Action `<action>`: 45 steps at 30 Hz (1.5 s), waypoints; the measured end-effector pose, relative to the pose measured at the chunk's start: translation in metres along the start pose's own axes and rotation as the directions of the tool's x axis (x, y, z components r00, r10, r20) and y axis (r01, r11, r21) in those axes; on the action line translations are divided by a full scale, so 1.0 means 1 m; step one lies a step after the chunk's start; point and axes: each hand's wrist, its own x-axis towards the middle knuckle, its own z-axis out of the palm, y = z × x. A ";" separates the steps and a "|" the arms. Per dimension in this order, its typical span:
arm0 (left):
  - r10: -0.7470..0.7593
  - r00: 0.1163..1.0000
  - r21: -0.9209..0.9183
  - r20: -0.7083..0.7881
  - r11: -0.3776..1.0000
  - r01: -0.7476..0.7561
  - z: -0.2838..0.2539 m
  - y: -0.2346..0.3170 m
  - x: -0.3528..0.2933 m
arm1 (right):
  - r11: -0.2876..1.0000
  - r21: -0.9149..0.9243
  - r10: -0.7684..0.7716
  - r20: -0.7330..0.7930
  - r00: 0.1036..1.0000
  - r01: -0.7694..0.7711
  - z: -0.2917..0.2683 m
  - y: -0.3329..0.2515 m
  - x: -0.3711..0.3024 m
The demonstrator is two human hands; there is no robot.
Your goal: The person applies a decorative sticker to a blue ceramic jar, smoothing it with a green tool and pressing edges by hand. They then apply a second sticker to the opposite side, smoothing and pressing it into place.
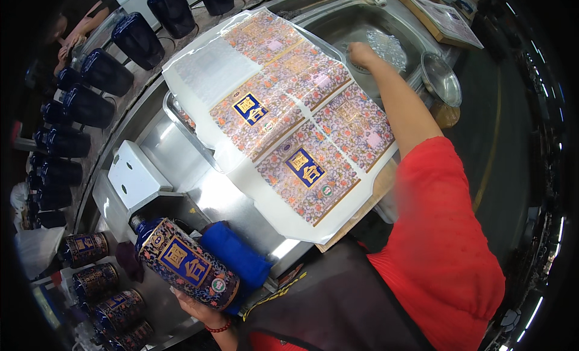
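Note:
My left hand is closed round the lower part of a dark blue bottle, which lies tilted and is wrapped in a flowered decoration with a blue and gold label. Beside the bottle lies a blue cloth. My right arm reaches far forward to the metal sink, where my right hand is closed over the water; what its fingers hold, if anything, is hidden. Between my arms, a white board carries flowered decal sheets, with one pale bare patch at its far left.
Plain dark blue bottles stand in a curved row along the left and far side. Several decorated bottles are at the lower left. A metal bowl sits by the sink's right edge, near a framed board. A white stand is left of the board.

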 end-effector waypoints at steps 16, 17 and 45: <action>0.014 1.000 -0.038 0.021 0.999 -0.014 0.003 0.000 -0.004 | 0.946 -0.065 -0.323 -0.262 0.910 0.317 -0.071 -0.182 0.104; 0.068 0.998 -0.025 0.013 0.997 -0.068 0.004 0.000 -0.004 | 0.945 -0.082 -0.328 -0.206 0.922 0.318 -0.071 -0.191 0.112; 0.136 0.991 0.099 0.006 0.986 -0.136 0.005 -0.005 0.002 | 0.756 -0.338 -0.596 -0.709 0.377 0.561 -0.108 -0.187 0.041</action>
